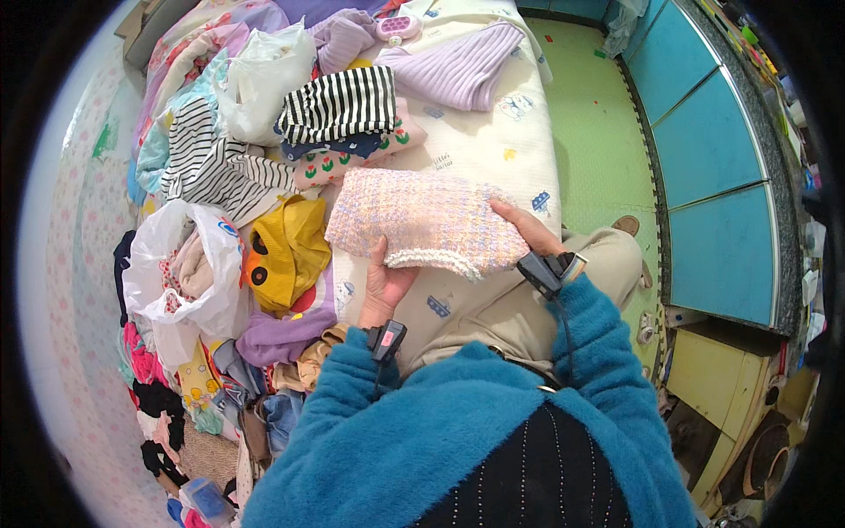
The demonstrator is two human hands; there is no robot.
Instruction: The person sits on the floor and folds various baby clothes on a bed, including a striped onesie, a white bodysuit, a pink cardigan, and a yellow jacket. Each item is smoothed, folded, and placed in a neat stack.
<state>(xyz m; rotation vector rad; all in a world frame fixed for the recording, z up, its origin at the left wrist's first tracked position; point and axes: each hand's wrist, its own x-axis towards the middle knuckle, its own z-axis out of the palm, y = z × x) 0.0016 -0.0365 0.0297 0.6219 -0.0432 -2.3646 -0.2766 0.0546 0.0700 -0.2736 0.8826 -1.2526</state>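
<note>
A folded knit garment (422,211) in pastel pink tweed, with a white trimmed edge, is held level in front of me over the bed. My left hand (387,280) grips its near left side, thumb on top. At the right end my right hand (528,227) holds it, the fingers partly hidden beneath. Just beyond it lie a folded black-and-white striped garment (339,104) and a pink garment with red tulips (361,157). A yellow garment with a cartoon face (295,251) is left of my left hand.
White plastic bags (264,84) and a heap of mixed clothes (189,387) fill the left side. Lilac ribbed clothing (458,66) and a pink device (399,28) rest on the far part of the patterned white sheet (519,150). Blue cabinets (713,145) stand at the right.
</note>
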